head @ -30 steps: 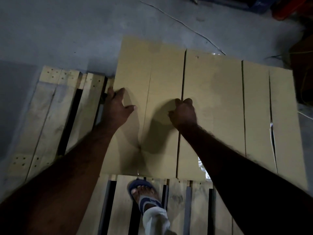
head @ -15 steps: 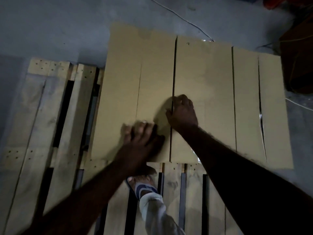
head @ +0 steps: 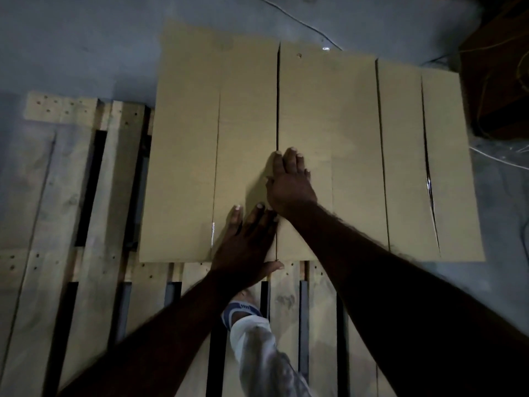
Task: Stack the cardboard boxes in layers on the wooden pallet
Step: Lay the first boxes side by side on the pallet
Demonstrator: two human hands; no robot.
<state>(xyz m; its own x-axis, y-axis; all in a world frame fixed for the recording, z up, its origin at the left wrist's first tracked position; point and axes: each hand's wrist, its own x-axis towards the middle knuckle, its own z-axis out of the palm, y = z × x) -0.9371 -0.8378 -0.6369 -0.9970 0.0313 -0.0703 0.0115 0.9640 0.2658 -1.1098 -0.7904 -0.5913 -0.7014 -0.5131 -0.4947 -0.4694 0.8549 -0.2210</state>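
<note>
Though light is dim, wooden pallet (head: 37, 210): left slats bare — first layer unfinished, I judge; next box belongs there.
Left hand (head: 246, 242): flat, fingers straight, pressing left box (head: 186, 153).
Right hand (head: 290, 184): flat on middle box (head: 352, 138), gripping nothing.
Right box (head: 400, 167): support beneath hidden — I can't tell.

There are three plain brown cardboard boxes (head: 355, 144). There is one pale wooden pallet made of long planks (head: 111, 213). Two bare grips show, the left grip (head: 246, 242) and the right grip (head: 290, 184). One foot in a blue and white sandal (head: 242, 309) shows too.
</note>
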